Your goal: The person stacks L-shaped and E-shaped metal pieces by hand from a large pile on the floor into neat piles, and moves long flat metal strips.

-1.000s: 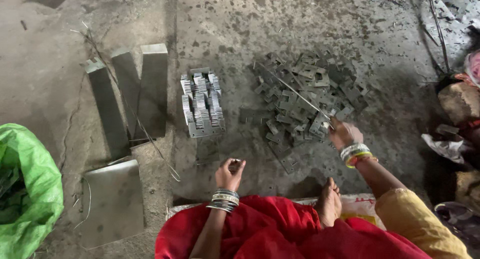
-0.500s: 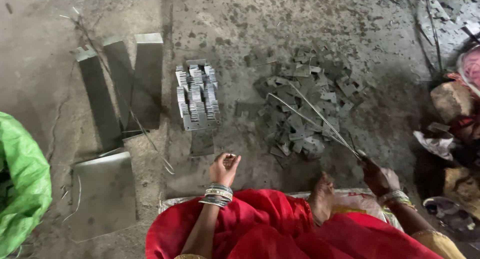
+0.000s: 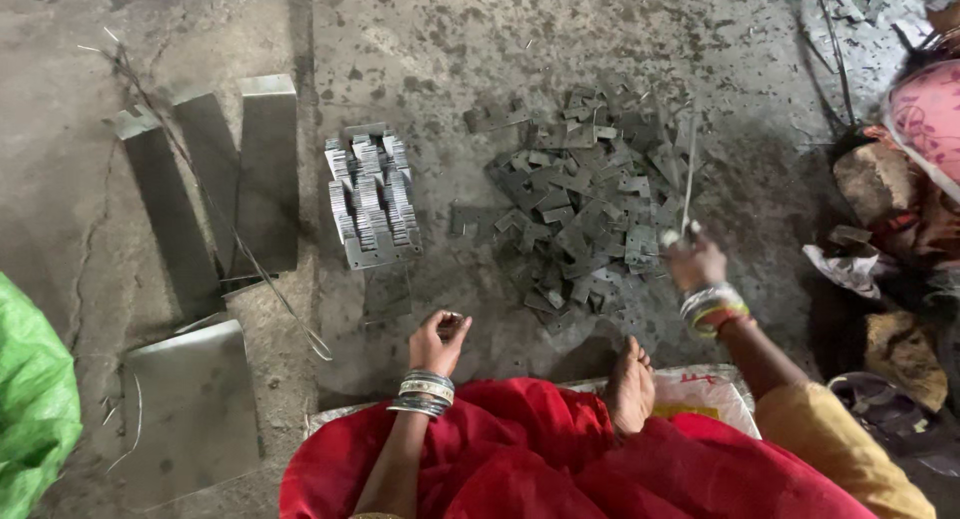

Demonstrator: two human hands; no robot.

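Two groups of small metal plates lie on the concrete floor [image 3: 420, 39], and their proportion gives the measure of progress. Far left, a green sack [image 3: 35, 399] shows only its outer skin; its contents cannot be seen. Beside it lie flat steel sheets [image 3: 190, 409] and three long metal strips [image 3: 215, 179] fanned on the ground, with a loose wire [image 3: 250, 269] trailing across them. Next comes the stacked bundle of plates [image 3: 370, 194], set on edge in tidy rows; this is judged the finished portion. It is much smaller than the loose heap of plates [image 3: 590, 204] to its right, which lies scattered and unsorted, so the greater part of the work is judged outstanding.

The left hand [image 3: 438, 341] rests low near the knee, fingers curled inward around what appears to be a small dark piece; the item is too small to identify. A bare foot [image 3: 630, 384] shows between the arms, on a white printed sack [image 3: 700, 391] serving as a mat. The right hand [image 3: 695, 264] is raised at the heap's right edge, fingers pinched closed on a thin metal rod [image 3: 688, 179] that stands almost upright over the loose plates. Far right, another person's pink garment [image 3: 925, 109] and rags [image 3: 850, 269] are noted, apart from the work
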